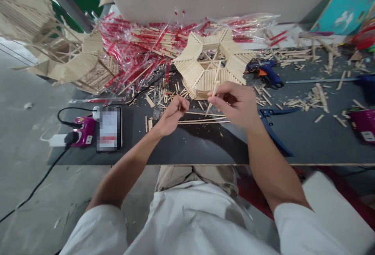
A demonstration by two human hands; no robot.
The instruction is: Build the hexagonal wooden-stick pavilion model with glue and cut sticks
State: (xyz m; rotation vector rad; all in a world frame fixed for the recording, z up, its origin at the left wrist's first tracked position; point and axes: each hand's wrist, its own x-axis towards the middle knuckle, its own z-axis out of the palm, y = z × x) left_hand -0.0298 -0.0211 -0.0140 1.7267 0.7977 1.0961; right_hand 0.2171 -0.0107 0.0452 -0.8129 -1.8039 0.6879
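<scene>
My right hand (236,102) pinches a thin wooden chopstick (217,79) between thumb and fingers, its upper end slanting up in front of a star-shaped chopstick frame (236,65). To the left, my left hand (174,115) is closed with its fingers curled; whatever may be inside them is hidden. Long loose chopsticks (202,122) lie on the dark table (187,145) between and below the hands. The frame rests just beyond both hands, built from rows of sticks around an open middle.
Red-and-clear wrapped chopsticks (129,51) heap at the back left, beside a larger stick structure (73,63). A phone (109,130) and purple power socket (84,130) lie left. Right are a blue glue gun (268,71), blue-handled cutter (274,133) and scattered stick pieces (310,100).
</scene>
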